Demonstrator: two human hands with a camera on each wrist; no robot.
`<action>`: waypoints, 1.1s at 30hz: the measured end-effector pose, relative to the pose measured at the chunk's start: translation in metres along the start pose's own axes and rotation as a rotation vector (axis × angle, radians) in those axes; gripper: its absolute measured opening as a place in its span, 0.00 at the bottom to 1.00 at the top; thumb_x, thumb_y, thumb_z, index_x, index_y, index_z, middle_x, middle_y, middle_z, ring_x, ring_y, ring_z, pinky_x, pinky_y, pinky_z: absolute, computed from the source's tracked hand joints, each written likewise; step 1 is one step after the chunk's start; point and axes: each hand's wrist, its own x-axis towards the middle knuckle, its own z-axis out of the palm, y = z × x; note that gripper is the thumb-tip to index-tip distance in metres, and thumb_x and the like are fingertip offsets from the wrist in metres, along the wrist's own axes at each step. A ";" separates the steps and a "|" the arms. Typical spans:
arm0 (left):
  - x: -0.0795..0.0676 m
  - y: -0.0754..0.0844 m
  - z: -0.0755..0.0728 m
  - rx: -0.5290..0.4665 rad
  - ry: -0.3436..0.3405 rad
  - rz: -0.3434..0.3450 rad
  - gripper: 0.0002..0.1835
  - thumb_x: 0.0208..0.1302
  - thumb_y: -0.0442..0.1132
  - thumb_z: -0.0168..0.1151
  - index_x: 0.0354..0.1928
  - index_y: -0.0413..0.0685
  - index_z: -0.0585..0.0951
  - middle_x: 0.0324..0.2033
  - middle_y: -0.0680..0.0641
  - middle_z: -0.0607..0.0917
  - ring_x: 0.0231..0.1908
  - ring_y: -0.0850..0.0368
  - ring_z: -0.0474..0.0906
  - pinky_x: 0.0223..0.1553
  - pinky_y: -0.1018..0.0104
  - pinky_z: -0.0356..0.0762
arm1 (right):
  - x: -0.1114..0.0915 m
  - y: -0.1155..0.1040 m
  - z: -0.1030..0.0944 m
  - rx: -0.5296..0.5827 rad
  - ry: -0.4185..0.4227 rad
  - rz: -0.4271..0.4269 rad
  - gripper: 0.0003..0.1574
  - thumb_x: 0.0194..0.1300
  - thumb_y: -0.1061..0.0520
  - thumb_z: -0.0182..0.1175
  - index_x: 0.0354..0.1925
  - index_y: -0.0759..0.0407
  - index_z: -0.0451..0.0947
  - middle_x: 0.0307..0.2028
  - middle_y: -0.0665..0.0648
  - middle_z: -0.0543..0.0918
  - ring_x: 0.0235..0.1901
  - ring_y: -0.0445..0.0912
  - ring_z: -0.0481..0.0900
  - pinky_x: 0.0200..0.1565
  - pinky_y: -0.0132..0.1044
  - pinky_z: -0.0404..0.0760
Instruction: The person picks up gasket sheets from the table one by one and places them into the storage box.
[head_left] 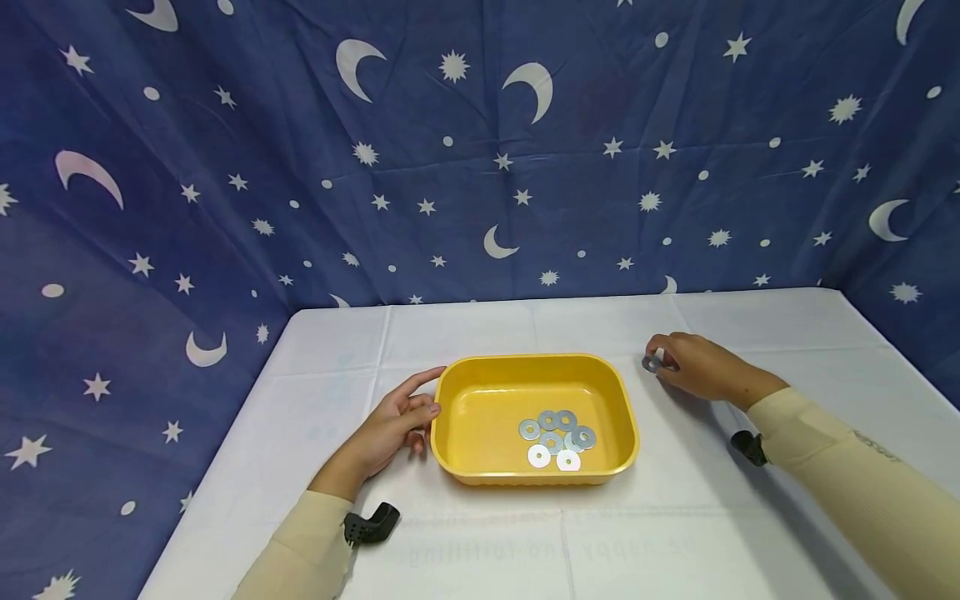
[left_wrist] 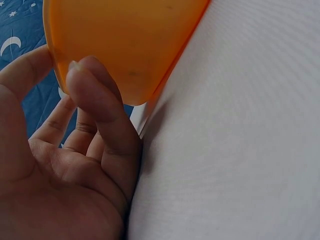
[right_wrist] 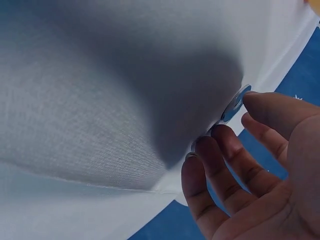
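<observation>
A yellow tray (head_left: pixel 468 479) stands on the white-covered table, with several flat metal washers (head_left: pixel 550 442) lying loose toward its front right. My left hand (head_left: pixel 390 425) is at the tray's left side, index finger and thumb touching the rim. Seen from the left wrist, its fingers are relaxed and the thumb overlaps the tray wall (left_wrist: pixel 135 45). Right of the tray, my right hand (head_left: pixel 697 367) pinches a grey metal washer (head_left: pixel 651 363) low over the cloth. In the right wrist view this washer (right_wrist: pixel 236 104) is tilted on edge at the thumb tip.
White cloth (head_left: pixel 480 542) covers the table. A dark blue curtain (head_left: pixel 480 208) with moons and stars hangs along the back and both sides. Each wrist wears a black device, one on the left (head_left: pixel 372 525) and one on the right (head_left: pixel 748 447).
</observation>
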 end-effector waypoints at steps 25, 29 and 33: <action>0.000 0.002 0.001 0.001 0.011 -0.007 0.31 0.72 0.41 0.59 0.74 0.65 0.63 0.34 0.50 0.80 0.25 0.59 0.76 0.23 0.71 0.78 | 0.009 0.000 0.001 -0.022 -0.024 0.011 0.15 0.62 0.62 0.66 0.49 0.61 0.80 0.32 0.54 0.79 0.31 0.45 0.73 0.39 0.43 0.82; 0.000 0.002 0.001 0.001 0.009 -0.001 0.31 0.72 0.41 0.59 0.74 0.64 0.63 0.34 0.50 0.80 0.25 0.59 0.76 0.23 0.71 0.78 | 0.009 -0.001 0.000 -0.022 -0.030 0.022 0.17 0.62 0.62 0.67 0.50 0.61 0.80 0.32 0.54 0.80 0.31 0.45 0.73 0.40 0.43 0.83; -0.001 0.002 0.001 0.000 0.007 0.001 0.31 0.73 0.40 0.58 0.74 0.64 0.62 0.35 0.50 0.80 0.26 0.59 0.76 0.23 0.71 0.78 | 0.010 0.000 0.001 -0.023 -0.036 0.019 0.17 0.62 0.62 0.66 0.50 0.62 0.80 0.32 0.54 0.80 0.32 0.46 0.74 0.41 0.43 0.83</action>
